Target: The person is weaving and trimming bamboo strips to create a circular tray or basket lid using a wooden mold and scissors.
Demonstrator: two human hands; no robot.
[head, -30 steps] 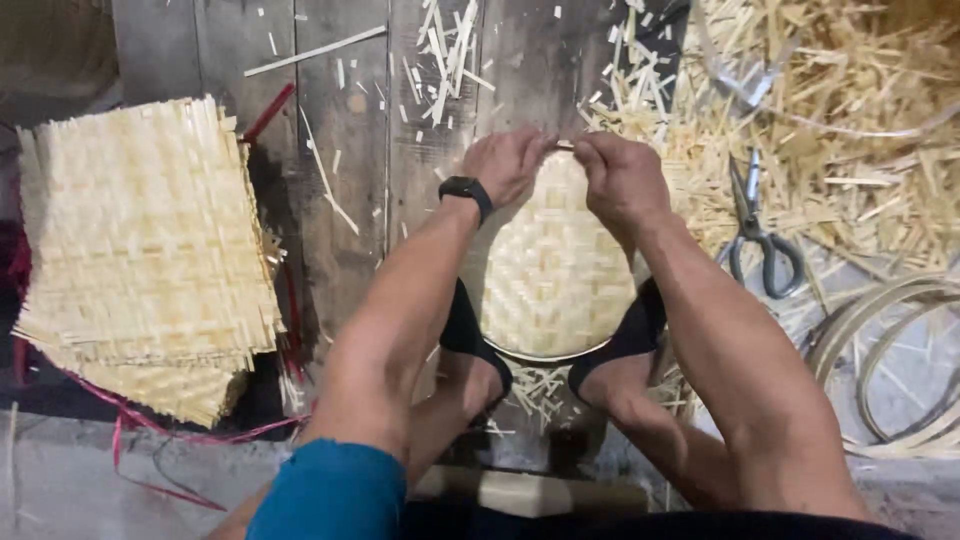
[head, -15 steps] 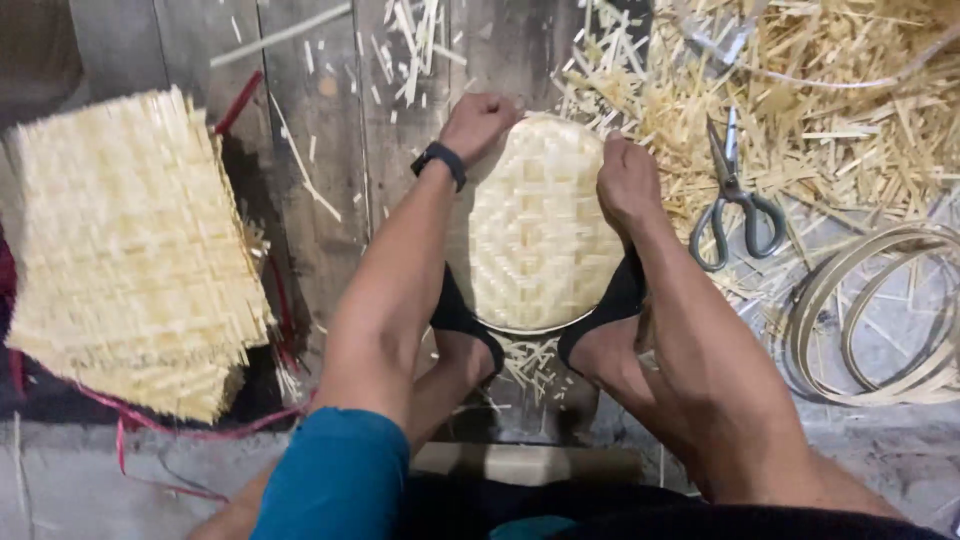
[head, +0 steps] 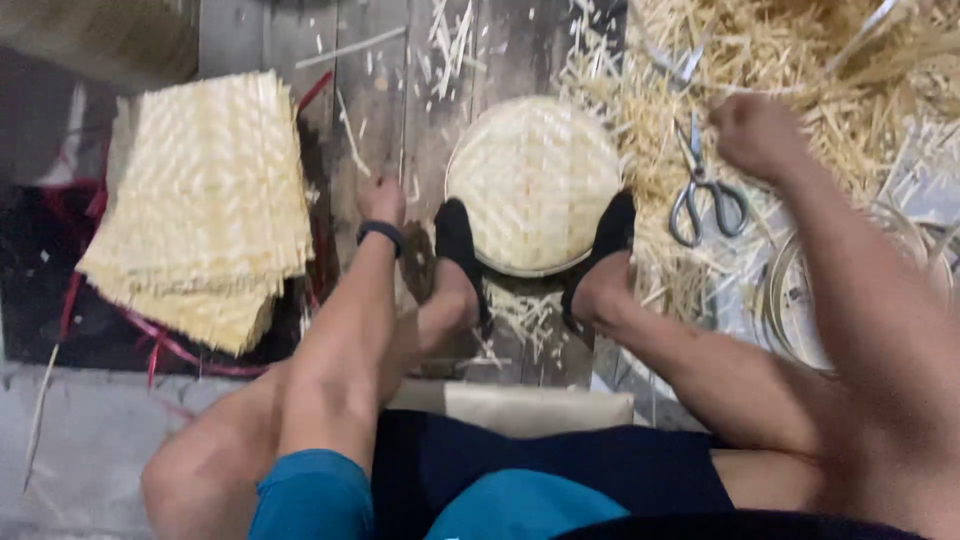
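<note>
Dark wooden floorboards (head: 390, 90) are carrying everything here. At centre, a round woven bamboo tray (head: 535, 180) is lying flat on the planks. Out at nine o'clock from it, a stack of square woven mats (head: 205, 200) is sitting with red strips (head: 160, 345) trailing beneath. At three o'clock, scissors (head: 705, 190) are resting on a heap of bamboo shavings (head: 800, 50), with coiled bamboo hoops (head: 790, 300) lying at four o'clock.
</note>
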